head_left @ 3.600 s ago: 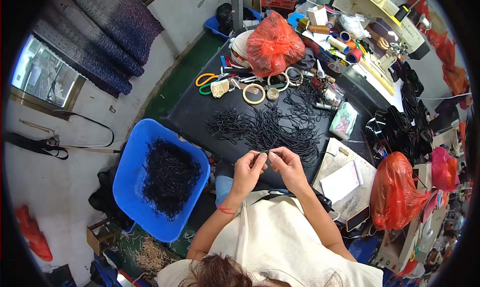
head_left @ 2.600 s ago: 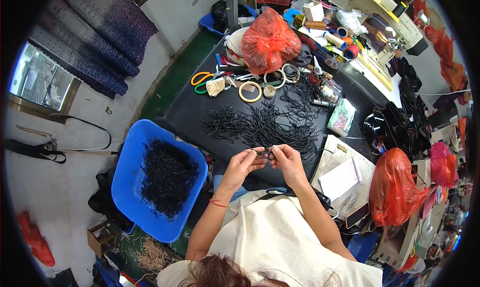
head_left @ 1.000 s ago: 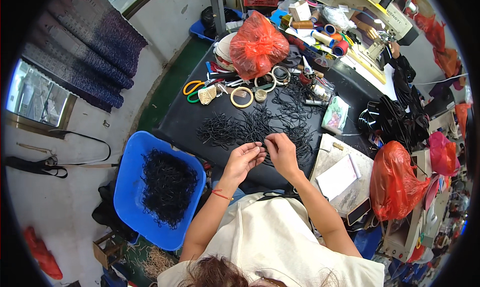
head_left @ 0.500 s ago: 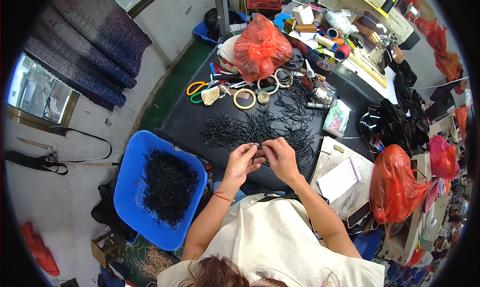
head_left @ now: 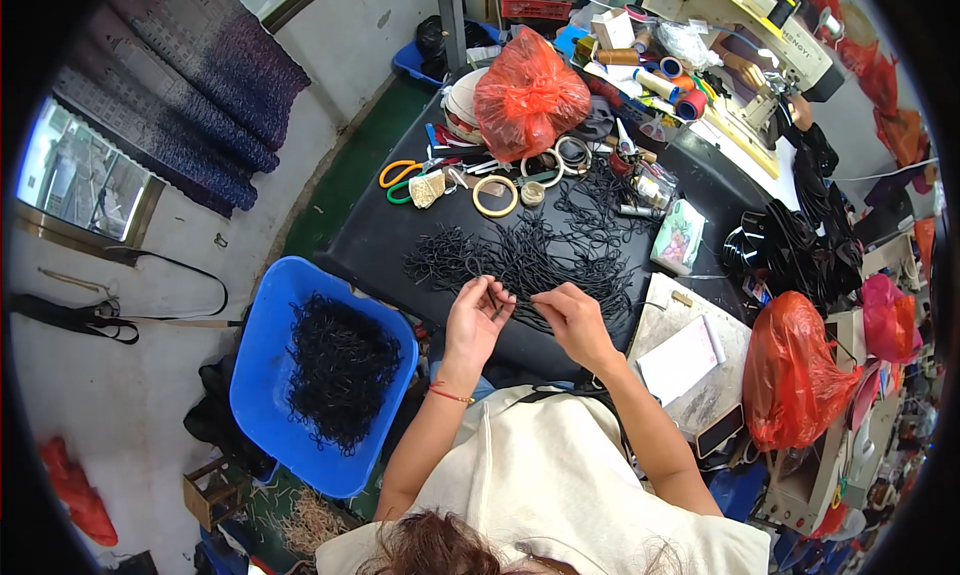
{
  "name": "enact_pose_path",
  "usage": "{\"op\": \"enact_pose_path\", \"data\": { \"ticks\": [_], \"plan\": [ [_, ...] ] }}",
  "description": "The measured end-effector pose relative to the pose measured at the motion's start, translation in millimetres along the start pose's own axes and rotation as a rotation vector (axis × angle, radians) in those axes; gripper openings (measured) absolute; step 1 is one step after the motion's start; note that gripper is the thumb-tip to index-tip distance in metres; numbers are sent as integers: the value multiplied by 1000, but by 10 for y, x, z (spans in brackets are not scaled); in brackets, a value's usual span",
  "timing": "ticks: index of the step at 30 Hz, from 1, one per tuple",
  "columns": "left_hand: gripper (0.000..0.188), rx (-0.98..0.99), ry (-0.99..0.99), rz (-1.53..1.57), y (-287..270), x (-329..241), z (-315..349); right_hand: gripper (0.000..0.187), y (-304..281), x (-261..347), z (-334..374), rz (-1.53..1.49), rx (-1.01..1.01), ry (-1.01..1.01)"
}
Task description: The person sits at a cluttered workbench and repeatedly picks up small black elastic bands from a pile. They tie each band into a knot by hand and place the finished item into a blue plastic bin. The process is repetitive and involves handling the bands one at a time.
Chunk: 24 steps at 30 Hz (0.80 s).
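Dark surface (head_left: 370,240) bears cord pile (head_left: 575,275). Above near edge, left hand (head_left: 470,330), grip loosely curled, holds black cord (head_left: 492,297); right hand (head_left: 578,325), grip pinched tight, probably holds same cord. Slackening pinch could drop it into pile.

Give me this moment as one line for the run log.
left hand: holding black cord; right hand: pinching, apparently same cord; ahead: black cord pile on dark table; person's left: blue bin of tangled cords

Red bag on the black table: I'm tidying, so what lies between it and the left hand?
In the head view: mainly black cords nearest the left hand, then a yellow ring and a small jar.
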State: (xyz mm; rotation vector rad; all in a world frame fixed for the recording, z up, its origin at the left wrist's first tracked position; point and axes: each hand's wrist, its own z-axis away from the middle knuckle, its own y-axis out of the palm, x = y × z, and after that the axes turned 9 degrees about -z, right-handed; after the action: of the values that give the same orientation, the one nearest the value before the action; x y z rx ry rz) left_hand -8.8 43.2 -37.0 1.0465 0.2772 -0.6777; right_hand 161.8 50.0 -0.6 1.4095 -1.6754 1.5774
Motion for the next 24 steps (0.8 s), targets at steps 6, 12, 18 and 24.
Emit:
{"op": "enact_pose_path", "data": {
  "ticks": [6,12,18,24],
  "plan": [
    [14,73,-135,-419,167,-121,180,13,59,112,-85,81,-47,-128],
    [15,103,-12,-691,107,-119,177,12,79,110,-48,0,-36,-50],
    [15,271,283,-1331,169,-231,313,9,-291,371,-199,245,209,-313],
    [30,279,59,-559,112,-179,308,7,-161,161,-96,-143,68,109]
  ]
}}
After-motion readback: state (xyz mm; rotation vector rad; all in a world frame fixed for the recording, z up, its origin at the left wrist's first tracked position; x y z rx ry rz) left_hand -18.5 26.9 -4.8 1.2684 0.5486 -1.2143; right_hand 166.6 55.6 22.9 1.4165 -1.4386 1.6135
